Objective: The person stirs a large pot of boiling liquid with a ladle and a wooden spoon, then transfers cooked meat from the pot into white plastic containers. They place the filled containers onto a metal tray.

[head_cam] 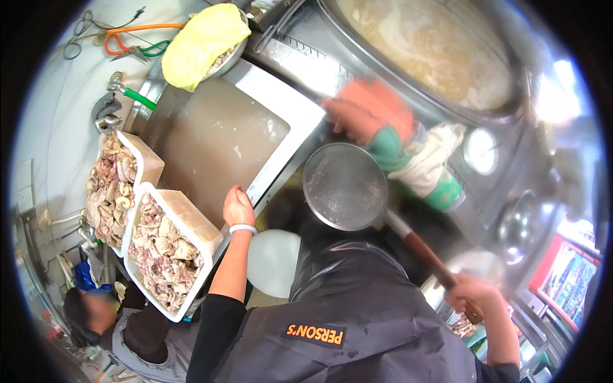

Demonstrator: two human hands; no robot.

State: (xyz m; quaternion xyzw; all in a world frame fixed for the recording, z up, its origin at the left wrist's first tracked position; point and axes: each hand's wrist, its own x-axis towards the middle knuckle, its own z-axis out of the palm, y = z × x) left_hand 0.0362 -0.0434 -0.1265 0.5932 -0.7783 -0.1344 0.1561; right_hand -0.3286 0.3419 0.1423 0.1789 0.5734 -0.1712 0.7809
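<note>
My right hand (474, 299) is closed around the brown wooden handle (433, 258) of a large round metal skimmer or ladle (345, 186). Its grey, speckled head hangs in front of my dark apron (345, 306), between the sink and the stove. My left hand (238, 207), with a pale bangle (243, 229) at the wrist, is at the front rim of a sink (275, 167) of murky water. Its fingers lie close together and partly hide one another; no object shows in them. Beside it stands a white plastic basket (207, 261) heaped with pale offal-like meat (165, 253).
A second meat-filled basket (148, 158) stands against the wall. A large pot (383, 62) of cloudy liquid sits behind the steel counter. Orange-and-green rubber gloves (371, 107) and a white cloth (428, 158) lie nearer. A yellow-covered bowl (203, 45) sits by the sink; another person (143, 330) is at left.
</note>
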